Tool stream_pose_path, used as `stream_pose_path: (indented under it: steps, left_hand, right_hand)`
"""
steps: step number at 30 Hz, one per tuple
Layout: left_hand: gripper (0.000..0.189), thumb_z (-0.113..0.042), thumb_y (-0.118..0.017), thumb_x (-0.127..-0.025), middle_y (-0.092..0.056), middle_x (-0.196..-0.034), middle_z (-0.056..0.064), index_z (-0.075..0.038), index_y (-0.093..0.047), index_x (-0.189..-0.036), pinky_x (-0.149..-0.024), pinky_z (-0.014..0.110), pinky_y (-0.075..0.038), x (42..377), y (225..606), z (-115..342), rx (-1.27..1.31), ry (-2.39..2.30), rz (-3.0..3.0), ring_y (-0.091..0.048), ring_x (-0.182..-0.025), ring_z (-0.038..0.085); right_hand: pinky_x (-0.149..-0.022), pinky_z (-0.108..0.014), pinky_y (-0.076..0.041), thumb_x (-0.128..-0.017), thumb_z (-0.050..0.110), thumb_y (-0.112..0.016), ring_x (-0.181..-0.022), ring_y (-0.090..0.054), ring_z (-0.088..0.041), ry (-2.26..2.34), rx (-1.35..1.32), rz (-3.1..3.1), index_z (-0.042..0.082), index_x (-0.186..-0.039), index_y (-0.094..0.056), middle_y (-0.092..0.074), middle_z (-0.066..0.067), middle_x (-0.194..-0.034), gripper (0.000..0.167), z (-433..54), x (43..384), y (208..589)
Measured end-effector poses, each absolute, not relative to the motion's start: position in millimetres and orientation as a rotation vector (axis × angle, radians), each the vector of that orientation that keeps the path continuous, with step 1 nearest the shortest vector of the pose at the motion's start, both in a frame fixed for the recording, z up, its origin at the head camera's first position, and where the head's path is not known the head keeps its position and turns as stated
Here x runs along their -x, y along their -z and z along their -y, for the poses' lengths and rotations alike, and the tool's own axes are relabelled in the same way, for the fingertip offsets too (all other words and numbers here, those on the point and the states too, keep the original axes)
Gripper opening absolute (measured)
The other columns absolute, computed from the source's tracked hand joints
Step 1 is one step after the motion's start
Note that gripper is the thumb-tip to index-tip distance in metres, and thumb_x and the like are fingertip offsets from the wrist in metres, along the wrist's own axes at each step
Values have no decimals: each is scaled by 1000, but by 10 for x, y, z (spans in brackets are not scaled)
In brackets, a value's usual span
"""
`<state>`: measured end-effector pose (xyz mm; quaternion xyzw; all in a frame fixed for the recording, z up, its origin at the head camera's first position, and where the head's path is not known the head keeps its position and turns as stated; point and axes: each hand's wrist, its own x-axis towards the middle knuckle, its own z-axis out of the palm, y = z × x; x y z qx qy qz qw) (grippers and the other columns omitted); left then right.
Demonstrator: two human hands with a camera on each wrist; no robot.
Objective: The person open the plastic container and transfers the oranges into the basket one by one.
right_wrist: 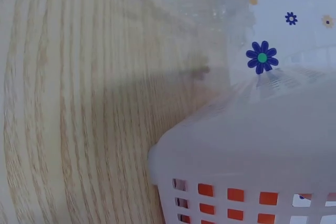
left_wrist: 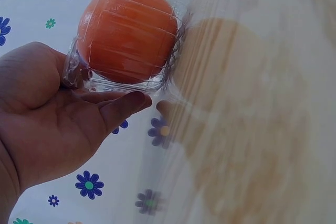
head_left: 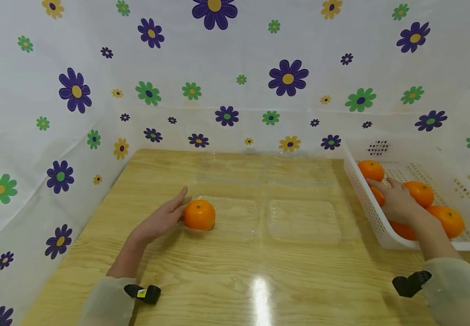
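Observation:
My left hand (head_left: 159, 222) reaches in from the left with its fingers extended, touching the left side of a clear plastic container (head_left: 235, 233). An orange (head_left: 200, 215) sits at the container's left end. From the left wrist view, the thumb and fingers of the left hand (left_wrist: 58, 108) meet the ribbed plastic beside the orange (left_wrist: 128, 35). My right hand (head_left: 399, 203) is down in a white plastic basket (head_left: 365, 213), over an orange (head_left: 377, 195). Its fingertips are partly hidden, so its grip is unclear. The right wrist view shows no hand.
More oranges (head_left: 448, 222) lie around the right hand in the basket. Clear plastic sections (head_left: 304, 219) spread across the wooden table (head_left: 202, 280), some behind and one to the right of the orange's section. Flowered cloth (head_left: 251, 50) hangs behind and at the left.

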<state>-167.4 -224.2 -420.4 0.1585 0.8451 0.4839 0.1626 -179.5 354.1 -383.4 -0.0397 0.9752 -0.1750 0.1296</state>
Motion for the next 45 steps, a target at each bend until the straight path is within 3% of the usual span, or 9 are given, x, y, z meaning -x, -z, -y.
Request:
stream_pose_path:
  steps: [15, 24, 32, 45]
  left_hand:
    - [57, -13, -27, -110, -18, -160, 29, -3, 0, -158, -110, 56, -31, 1668, 4187, 2198, -439, -1367, -2412, -24, -145, 43]
    - [59, -8, -24, -107, -10, -162, 29, -5, 5, -158, -112, 59, -27, 1659, 4138, 2185, -398, -1424, -2312, -17, -147, 44]
    - [64, -4, -26, -103, -4, -162, 30, -4, 9, -157, -113, 58, -27, 1650, 4098, 2165, -388, -1428, -2269, -11, -149, 43]
    - [65, -5, -26, -103, -3, -162, 31, -3, 11, -157, -112, 57, -27, 1645, 4039, 2105, -365, -1438, -2239, -13, -148, 43]
  right_hand:
    - [-94, -85, -16, -91, 30, -68, -128, -6, -75, 524, 113, -2842, 1, -157, -14, 0, -48, -149, 90, -3578, 1753, 3736]
    - [-94, -85, -16, -93, 22, -62, -127, -8, -76, 571, 152, -2885, -1, -156, -11, 0, -48, -149, 84, -3544, 1741, 3650]
    - [-97, -83, -15, -93, 5, -47, -127, -10, -76, 604, 194, -2932, -3, -155, -13, 0, -48, -150, 72, -3476, 1721, 3570]
    - [-96, -83, -17, -98, 8, -45, -132, -7, -72, 738, 175, -2941, 3, -159, -5, 8, -43, -154, 73, -3374, 1666, 3426]
